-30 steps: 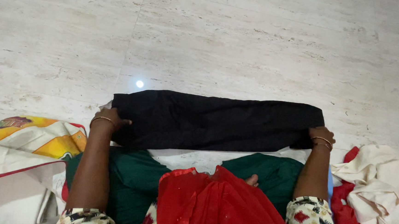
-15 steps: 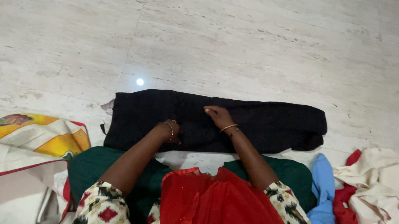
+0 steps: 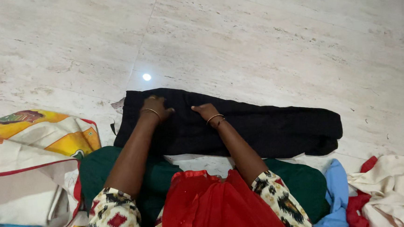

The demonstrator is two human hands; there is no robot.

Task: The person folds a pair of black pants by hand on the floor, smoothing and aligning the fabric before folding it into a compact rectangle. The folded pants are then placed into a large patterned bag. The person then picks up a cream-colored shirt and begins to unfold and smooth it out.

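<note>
head view, left hand (image 3: 156, 106) and right hand (image 3: 205, 112) flat, grip open, on black garment (image 3: 268, 128)

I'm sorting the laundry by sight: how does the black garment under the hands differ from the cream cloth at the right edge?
The black garment lies folded flat in a long strip; the cream cloth sits crumpled in a heap. The left hand and right hand press the black garment; nothing touches the cream cloth. Both lie on the floor.

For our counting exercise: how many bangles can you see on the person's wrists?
2 clearly seen: one gold bangle on the left wrist, beside the left hand, and one on the right wrist, behind the right hand. Both hands rest on the black garment. A second thin one may hide beneath it.
</note>
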